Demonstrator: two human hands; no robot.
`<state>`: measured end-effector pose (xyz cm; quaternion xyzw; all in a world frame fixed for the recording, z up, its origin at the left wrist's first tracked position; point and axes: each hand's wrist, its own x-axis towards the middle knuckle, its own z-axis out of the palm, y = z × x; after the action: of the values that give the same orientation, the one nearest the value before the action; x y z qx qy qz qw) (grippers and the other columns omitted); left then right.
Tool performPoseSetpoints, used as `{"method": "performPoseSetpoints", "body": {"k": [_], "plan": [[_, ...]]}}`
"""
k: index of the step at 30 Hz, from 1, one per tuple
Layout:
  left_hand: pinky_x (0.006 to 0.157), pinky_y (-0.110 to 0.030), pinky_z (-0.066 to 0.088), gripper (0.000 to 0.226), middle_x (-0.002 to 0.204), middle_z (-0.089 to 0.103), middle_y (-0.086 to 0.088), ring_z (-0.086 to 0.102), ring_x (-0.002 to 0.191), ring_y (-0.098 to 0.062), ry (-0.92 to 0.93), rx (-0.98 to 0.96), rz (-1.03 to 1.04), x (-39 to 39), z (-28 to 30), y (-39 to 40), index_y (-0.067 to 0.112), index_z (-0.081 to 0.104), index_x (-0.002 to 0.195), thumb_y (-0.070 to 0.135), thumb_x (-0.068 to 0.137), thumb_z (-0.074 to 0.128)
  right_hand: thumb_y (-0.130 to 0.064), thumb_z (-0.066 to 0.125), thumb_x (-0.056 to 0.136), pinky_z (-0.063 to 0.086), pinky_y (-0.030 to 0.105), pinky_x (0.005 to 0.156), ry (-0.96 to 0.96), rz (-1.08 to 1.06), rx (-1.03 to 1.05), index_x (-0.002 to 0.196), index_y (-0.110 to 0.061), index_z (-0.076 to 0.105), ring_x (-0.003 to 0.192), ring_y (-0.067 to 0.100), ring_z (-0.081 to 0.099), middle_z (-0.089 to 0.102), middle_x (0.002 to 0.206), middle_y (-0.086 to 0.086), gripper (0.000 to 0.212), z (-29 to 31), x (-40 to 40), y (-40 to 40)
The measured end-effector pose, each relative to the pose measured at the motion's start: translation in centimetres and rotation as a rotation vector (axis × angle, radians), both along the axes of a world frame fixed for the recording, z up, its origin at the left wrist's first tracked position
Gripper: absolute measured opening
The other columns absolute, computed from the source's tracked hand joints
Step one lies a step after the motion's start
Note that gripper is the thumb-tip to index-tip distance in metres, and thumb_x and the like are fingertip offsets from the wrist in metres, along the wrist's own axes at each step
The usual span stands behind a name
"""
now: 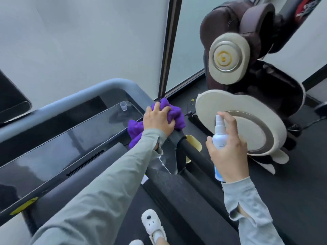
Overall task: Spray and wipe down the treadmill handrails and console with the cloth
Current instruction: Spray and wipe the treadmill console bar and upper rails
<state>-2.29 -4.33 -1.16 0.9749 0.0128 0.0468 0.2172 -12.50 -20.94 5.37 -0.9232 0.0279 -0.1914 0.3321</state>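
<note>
My left hand [158, 121] grips a bunched purple cloth [174, 113] and presses it on the right end of the treadmill console [70, 144], where the grey handrail [113, 84] bends down. My right hand [228, 152] holds a white spray bottle [220, 137] upright, to the right of the black foam side rail [192, 156], with the index finger over its nozzle. The console's glossy black panel stretches left from the cloth. A small clear cap [123, 105] stands on the console's far corner.
A brown and cream massage chair [244, 106] stands close on the right. Frosted glass panels with a dark frame post [169, 50] lie ahead. My white slipper [152, 225] stands on the treadmill belt below. A yellow cup holder [193, 142] sits by the side rail.
</note>
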Motion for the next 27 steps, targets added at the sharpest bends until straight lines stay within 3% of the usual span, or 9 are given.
{"method": "performPoseSetpoints", "body": {"k": [3,5,9,12,16,20,23,27], "plan": [[0.077,-0.037,0.037,0.032,0.113,0.056,-0.010,0.048,0.095,-0.034,-0.041,0.029,-0.136,-3.5,-0.4,-3.2,0.019,0.065,0.105,0.037,0.079,0.058,-0.015,0.055,0.074,0.052,0.045,0.062,0.007,-0.054,0.058,0.127,-0.034,0.040,0.057,0.039,0.058,0.064,0.078,0.004,0.058,0.6,-2.6,0.2],[0.069,-0.036,0.036,0.028,0.098,0.059,-0.009,0.049,0.086,-0.033,-0.085,0.098,-0.237,-5.8,-1.1,-5.3,0.019,0.068,0.088,0.042,0.074,0.062,-0.017,0.056,0.074,0.054,0.044,0.065,-0.014,-0.097,0.087,0.126,-0.035,0.040,0.057,0.038,0.061,0.067,0.090,-0.002,0.058,1.3,-4.8,0.2],[0.059,-0.031,0.036,0.026,0.075,0.056,-0.001,0.050,0.069,-0.029,-0.071,0.165,-0.341,-10.1,-1.5,-9.3,0.023,0.065,0.064,0.049,0.066,0.063,-0.016,0.059,0.076,0.050,0.034,0.072,-0.053,-0.185,0.045,0.129,-0.028,0.043,0.057,0.032,0.062,0.071,0.090,0.003,0.056,2.0,-9.0,-1.2],[0.062,-0.033,0.040,0.029,0.079,0.057,0.000,0.051,0.073,-0.029,-0.065,0.209,-0.410,-12.3,-1.6,-11.9,0.024,0.066,0.067,0.052,0.070,0.060,-0.002,0.066,0.076,0.041,0.026,0.067,-0.053,-0.246,-0.011,0.129,-0.018,0.050,0.063,0.021,0.052,0.066,0.085,-0.001,0.058,1.5,-10.8,-2.5],[0.080,-0.041,0.033,0.034,0.108,0.053,-0.008,0.044,0.101,-0.035,-0.059,0.182,-0.513,-12.8,-1.9,-12.9,0.018,0.067,0.097,0.046,0.087,0.051,-0.003,0.062,0.076,0.047,0.038,0.064,0.057,-0.323,-0.069,0.131,-0.023,0.049,0.068,0.035,0.056,0.052,0.072,-0.005,0.060,0.4,-11.4,-4.5],[0.088,-0.042,0.027,0.038,0.119,0.046,-0.009,0.036,0.109,-0.034,-0.073,0.257,-0.393,-10.0,-1.7,-9.4,0.023,0.060,0.110,0.050,0.091,0.042,-0.001,0.058,0.076,0.050,0.043,0.063,0.039,-0.382,-0.040,0.130,-0.026,0.048,0.064,0.036,0.052,0.056,0.068,0.002,0.060,-0.6,-12.9,-7.3],[0.084,-0.042,0.028,0.042,0.115,0.048,-0.011,0.038,0.105,-0.035,-0.086,0.277,-0.306,-10.0,-2.2,-8.9,0.021,0.063,0.108,0.051,0.090,0.040,-0.002,0.057,0.076,0.050,0.045,0.062,0.050,-0.370,-0.016,0.128,-0.030,0.045,0.066,0.037,0.055,0.062,0.071,0.006,0.060,-1.4,-14.6,-9.1],[0.068,-0.037,0.030,0.046,0.091,0.055,-0.009,0.048,0.085,-0.032,-0.188,0.268,-0.344,-14.7,-2.9,-15.0,0.021,0.068,0.078,0.054,0.078,0.036,-0.005,0.060,0.078,0.050,0.042,0.067,0.105,-0.299,0.043,0.132,-0.031,0.045,0.076,0.038,0.058,0.069,0.088,0.005,0.062,-2.3,-16.4,-11.1]]}}
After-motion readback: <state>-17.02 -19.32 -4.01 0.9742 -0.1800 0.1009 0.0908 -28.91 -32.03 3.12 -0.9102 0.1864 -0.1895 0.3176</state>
